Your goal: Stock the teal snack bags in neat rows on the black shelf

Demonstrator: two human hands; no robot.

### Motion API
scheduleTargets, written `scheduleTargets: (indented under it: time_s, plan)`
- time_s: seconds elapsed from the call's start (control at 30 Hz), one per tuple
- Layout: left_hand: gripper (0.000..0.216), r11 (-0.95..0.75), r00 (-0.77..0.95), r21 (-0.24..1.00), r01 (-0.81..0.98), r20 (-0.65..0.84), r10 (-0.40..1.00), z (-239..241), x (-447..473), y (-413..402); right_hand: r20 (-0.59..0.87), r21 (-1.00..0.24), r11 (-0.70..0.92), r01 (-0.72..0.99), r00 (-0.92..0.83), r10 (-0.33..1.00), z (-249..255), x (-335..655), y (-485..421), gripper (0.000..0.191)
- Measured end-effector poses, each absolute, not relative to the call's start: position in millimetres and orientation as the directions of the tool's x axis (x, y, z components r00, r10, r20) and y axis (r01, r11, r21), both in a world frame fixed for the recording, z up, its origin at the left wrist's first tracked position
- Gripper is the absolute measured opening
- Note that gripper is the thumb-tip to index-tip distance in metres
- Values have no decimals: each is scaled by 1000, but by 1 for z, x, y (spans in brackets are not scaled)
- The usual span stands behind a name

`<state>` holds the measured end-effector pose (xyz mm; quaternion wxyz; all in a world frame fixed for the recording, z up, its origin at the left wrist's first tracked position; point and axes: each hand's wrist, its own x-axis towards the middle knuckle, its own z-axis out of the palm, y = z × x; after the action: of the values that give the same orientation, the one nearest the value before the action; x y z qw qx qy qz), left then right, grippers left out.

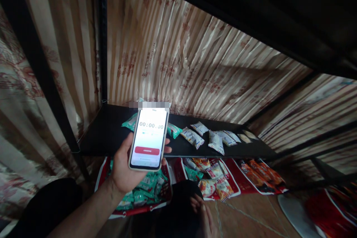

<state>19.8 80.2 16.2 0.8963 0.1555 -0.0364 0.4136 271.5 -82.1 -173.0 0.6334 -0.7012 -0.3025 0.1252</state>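
Observation:
My left hand (pixel 122 167) is closed around a smartphone (pixel 149 137), thumb along its left edge and fingertips showing at its right. The lit screen reads 00:00.00 above a red button. Behind the phone, green snack packets (pixel 174 130) lie on a black shelf (pixel 103 134), partly hidden by it. My right hand (pixel 205 214) is low in the view beside my dark-clothed knee, fingers loosely extended, with nothing seen in it. Several white-and-blue snack packets (pixel 192 137) lie on the shelf to the right of the phone.
Below the shelf stand a red basket (pixel 125 212) of green packets, another red basket (pixel 237 186) with mixed packets, and orange packets (pixel 262 173) farther right. Dark metal posts (pixel 103 37) and an upper shelf frame the space. Patterned striped sheeting (pixel 178 52) hangs behind.

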Motion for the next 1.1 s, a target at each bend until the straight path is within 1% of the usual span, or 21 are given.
scheduleTargets:
  time_s: [0.13,0.33,0.47,0.57,0.67,0.8,0.93,1.1]
  plan:
    - [63,609,655,250,-753,195,730,17,22,80,217,-964,-5,267,793,569,-170,271,-82,48]
    - [60,611,657,249,-752,203,726,17,23,79,213,-957,-30,289,770,601,-170,277,-84,49]
    - [58,609,656,251,-753,199,729,20,25,79,174,-970,-21,241,756,631,-177,286,-86,51]
    - [58,604,654,260,-753,191,732,23,26,77,116,-980,-49,195,746,656,-179,290,-87,52]
    - [59,591,642,267,-761,179,746,27,24,75,68,-988,-60,140,757,649,-179,289,-86,54]
    - [61,578,633,282,-765,167,756,32,20,73,62,-993,-46,113,791,609,-183,289,-84,57]
    - [64,572,629,290,-767,170,758,37,19,68,67,-994,-29,110,773,631,-189,290,-82,60]
    - [65,555,615,303,-775,162,771,42,27,57,80,-994,-3,106,775,627,-187,281,-85,53]
